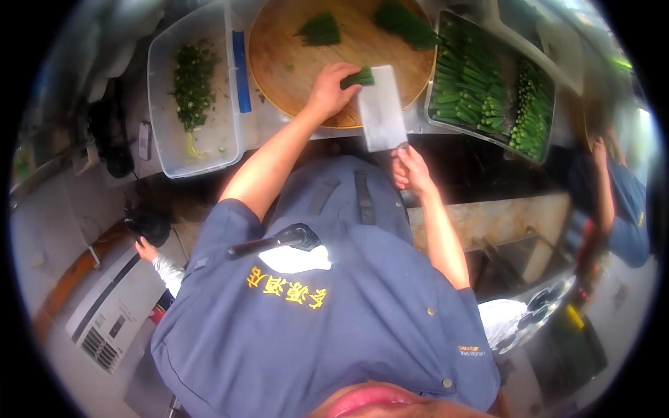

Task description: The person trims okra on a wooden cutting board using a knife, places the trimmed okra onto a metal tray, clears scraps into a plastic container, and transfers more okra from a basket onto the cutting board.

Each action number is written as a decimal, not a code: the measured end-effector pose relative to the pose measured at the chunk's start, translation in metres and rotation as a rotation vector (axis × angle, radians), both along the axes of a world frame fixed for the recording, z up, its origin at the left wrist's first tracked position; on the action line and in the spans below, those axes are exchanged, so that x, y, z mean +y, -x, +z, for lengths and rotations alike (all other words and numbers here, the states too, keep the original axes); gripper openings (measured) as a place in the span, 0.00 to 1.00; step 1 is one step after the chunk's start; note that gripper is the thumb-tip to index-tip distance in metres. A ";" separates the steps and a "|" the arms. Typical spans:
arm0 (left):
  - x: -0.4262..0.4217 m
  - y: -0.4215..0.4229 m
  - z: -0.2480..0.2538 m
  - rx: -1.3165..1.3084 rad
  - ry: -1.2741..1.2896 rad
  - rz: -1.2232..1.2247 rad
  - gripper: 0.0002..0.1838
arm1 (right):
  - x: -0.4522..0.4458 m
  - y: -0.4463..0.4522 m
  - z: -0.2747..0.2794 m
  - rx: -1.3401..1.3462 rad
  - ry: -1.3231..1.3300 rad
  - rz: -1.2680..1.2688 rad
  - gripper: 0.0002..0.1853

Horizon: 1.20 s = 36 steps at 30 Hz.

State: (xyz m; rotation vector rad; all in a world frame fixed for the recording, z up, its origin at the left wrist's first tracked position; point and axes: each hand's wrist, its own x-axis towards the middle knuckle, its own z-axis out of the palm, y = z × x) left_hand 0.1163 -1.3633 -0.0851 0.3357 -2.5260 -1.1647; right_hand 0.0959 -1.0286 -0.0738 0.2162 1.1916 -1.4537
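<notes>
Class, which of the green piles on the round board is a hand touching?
The pile beside the cleaver, held by the left hand; the others lie untouched.

At 12 o'clock, the top edge cuts off the round wooden chopping board (279, 56); at 10 o'clock it crops the clear plastic bin (162, 132). The right hand (412, 171) hides most of the grey steel cleaver's (383, 111) handle, and the left hand (334, 89) covers 1 end of the green stalks (359, 78). A person in blue (624, 209) at 3 o'clock is blurred. Print on the white appliance (115, 313) at 8 o'clock is too small to read.
</notes>
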 end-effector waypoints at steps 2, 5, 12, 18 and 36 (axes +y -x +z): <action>-0.007 0.000 -0.003 0.039 -0.104 0.025 0.22 | -0.027 0.003 0.012 0.041 0.022 0.075 0.12; -0.029 0.013 0.022 0.115 -0.140 0.133 0.23 | -0.063 0.012 0.039 0.083 0.042 0.095 0.11; -0.070 0.152 0.014 0.055 -0.363 0.307 0.30 | -0.065 0.030 0.087 0.178 -0.063 -0.022 0.11; -0.080 0.180 -0.001 -0.001 -0.303 0.226 0.30 | -0.010 -0.005 0.078 0.123 -0.166 -0.130 0.12; -0.137 0.108 -0.027 -0.073 0.431 -0.164 0.41 | 0.039 -0.022 0.087 0.215 -0.242 -0.329 0.15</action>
